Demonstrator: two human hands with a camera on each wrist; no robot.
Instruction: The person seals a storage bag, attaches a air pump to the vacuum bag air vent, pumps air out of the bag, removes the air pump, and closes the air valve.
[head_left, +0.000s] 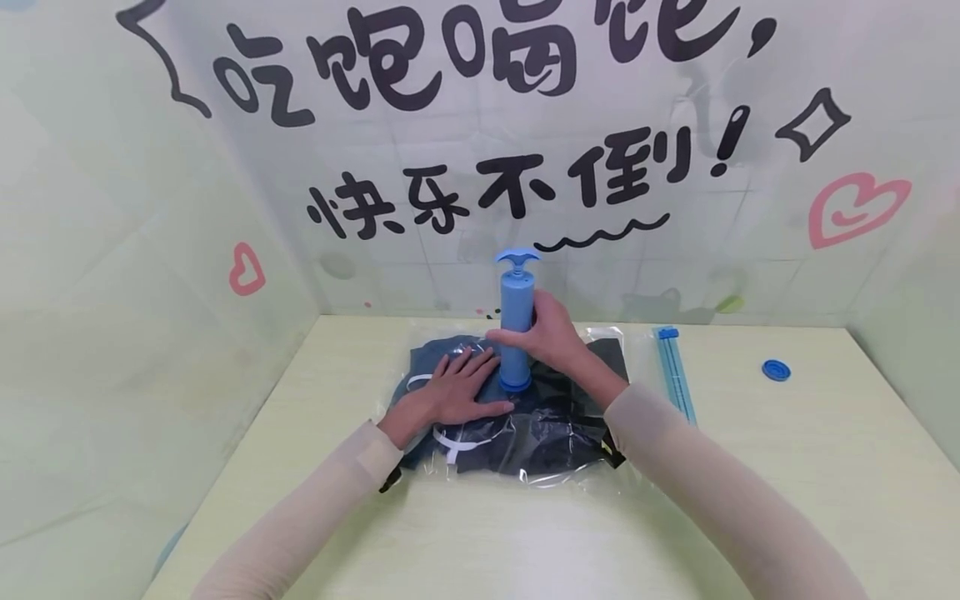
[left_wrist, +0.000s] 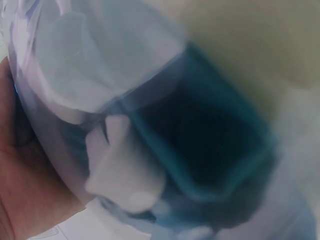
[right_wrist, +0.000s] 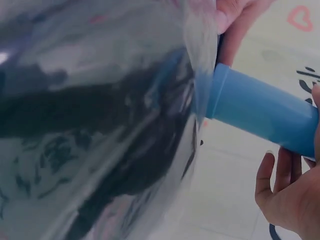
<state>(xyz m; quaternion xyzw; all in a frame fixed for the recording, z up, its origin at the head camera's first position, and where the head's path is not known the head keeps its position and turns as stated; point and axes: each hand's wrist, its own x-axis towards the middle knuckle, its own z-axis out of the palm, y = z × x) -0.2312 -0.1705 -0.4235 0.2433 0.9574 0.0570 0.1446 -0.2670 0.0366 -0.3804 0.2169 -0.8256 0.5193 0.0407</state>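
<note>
We've got our left arm (head_left: 300, 521) and right arm (head_left: 727, 492) stretched forward, left hand (head_left: 453, 393) palm down with thumb splayed wide, right hand (head_left: 557, 333) up higher, fingers curled in a grip!

Blue pump (head_left: 516, 321) upright on a clear bag (head_left: 542, 481) of dark cloth (head_left: 555, 437) (probably clothing)

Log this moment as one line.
left hand: rests on bag | right hand: grips pump | pump: upright on bag | disc: on table

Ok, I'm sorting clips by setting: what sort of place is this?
Probably a small staged work booth: a pale table closed in by printed sheeting, with a blue pump standing on a clear bag.
</note>
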